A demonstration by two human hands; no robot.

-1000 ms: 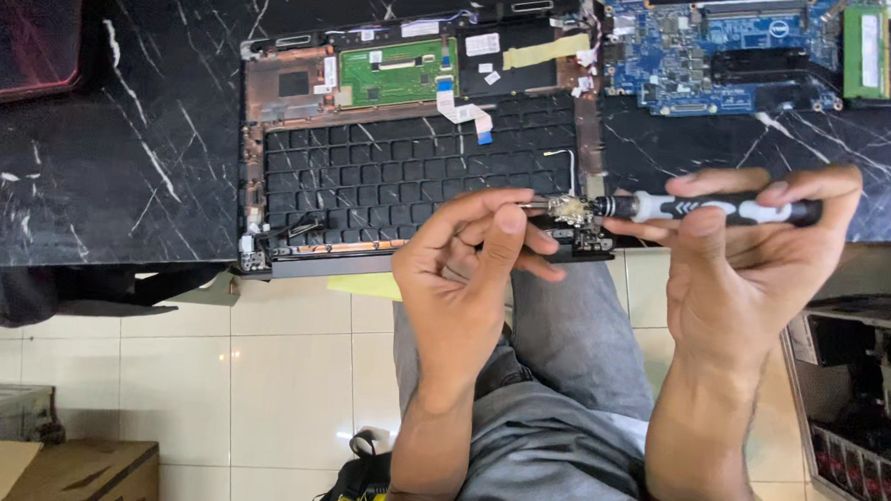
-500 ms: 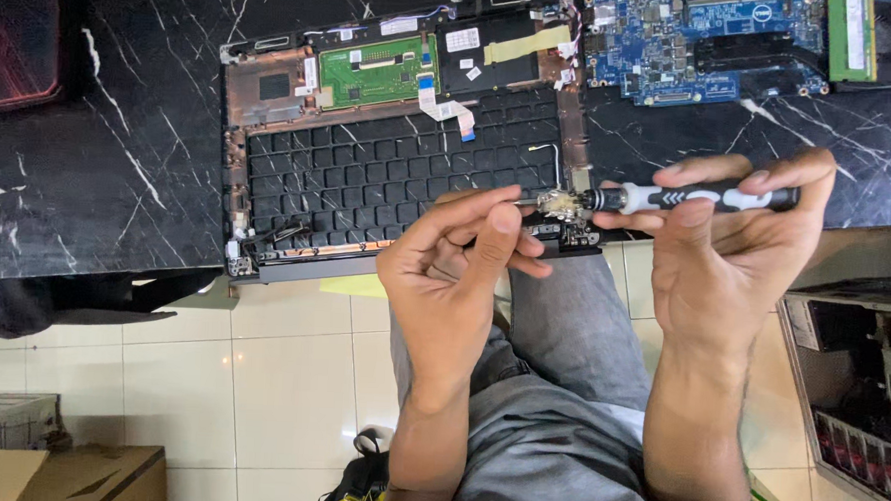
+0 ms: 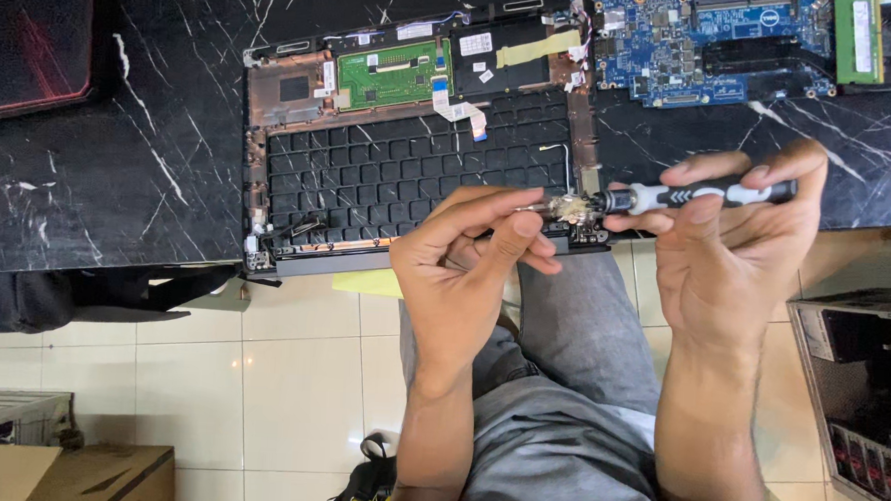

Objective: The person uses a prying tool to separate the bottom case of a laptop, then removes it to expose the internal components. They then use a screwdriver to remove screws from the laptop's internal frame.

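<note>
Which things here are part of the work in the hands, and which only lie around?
In use:
- screwdriver, in right hand
- small part at its tip, in left hand
- opened laptop base

Lying about:
- blue circuit board
- dark laptop
- cardboard box

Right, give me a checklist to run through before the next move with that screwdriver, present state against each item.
1. Screwdriver gripped firmly: ok, the right hand holds its handle between fingers and thumb, lying level.
2. Tip end steadied: ok, the left hand pinches at the tip, where a small pale wad sits.
3. What that wad is, and whether the bit is seated: cannot tell, too small and partly covered.
4. Opened laptop base lying flat on the black marble table: ok, though its near edge overhangs the table edge.
5. Blue circuit board out of the way: ok, it lies apart, beyond the hands.
</note>
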